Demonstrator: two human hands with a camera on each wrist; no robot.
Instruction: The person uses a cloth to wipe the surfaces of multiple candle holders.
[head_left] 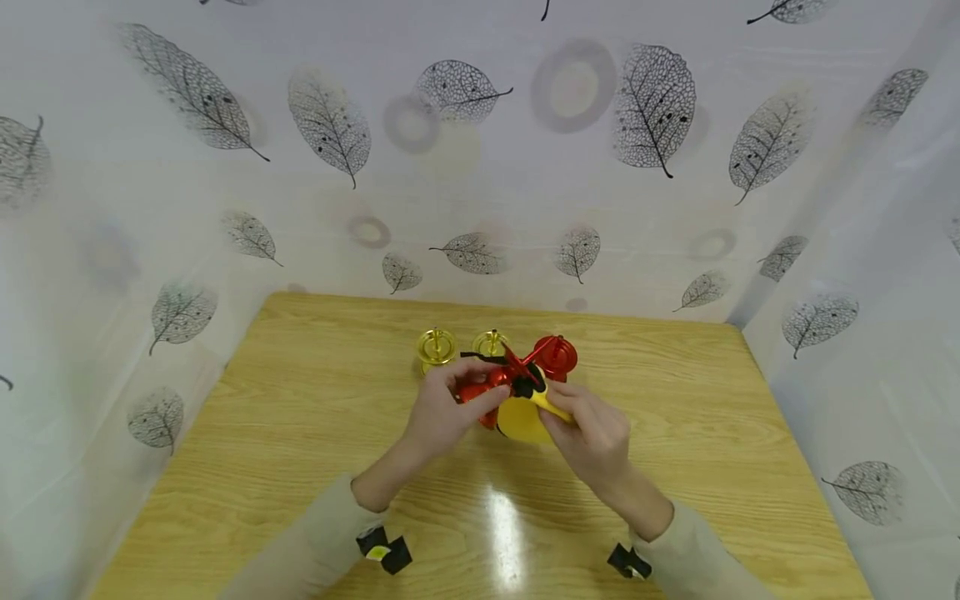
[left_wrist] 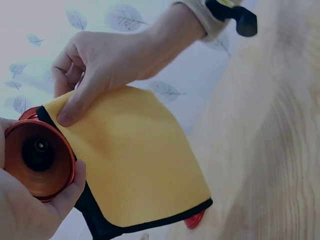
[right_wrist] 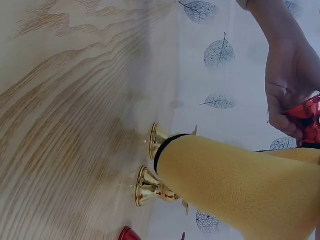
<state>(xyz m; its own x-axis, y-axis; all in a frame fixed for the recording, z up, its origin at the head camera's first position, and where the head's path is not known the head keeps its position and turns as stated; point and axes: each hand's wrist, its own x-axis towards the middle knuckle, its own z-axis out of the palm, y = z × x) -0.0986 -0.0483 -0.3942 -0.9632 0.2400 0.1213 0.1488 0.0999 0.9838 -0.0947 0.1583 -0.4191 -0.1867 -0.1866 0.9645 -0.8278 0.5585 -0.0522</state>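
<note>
In the head view my left hand grips a shiny red candlestick, tilted over the table. Its hollow, cone-shaped base faces the left wrist camera, with a small screw deep inside. My right hand pinches a yellow cloth with black edging between thumb and fingers. The cloth lies against the candlestick's side and its loose part hangs down. In the right wrist view the cloth hides much of the candlestick, and the left hand shows behind it.
Just beyond the hands stand two gold candlesticks and another red candlestick, in a row on the wooden table. Behind the table hangs a white, leaf-patterned curtain. Both wrists carry small black cameras.
</note>
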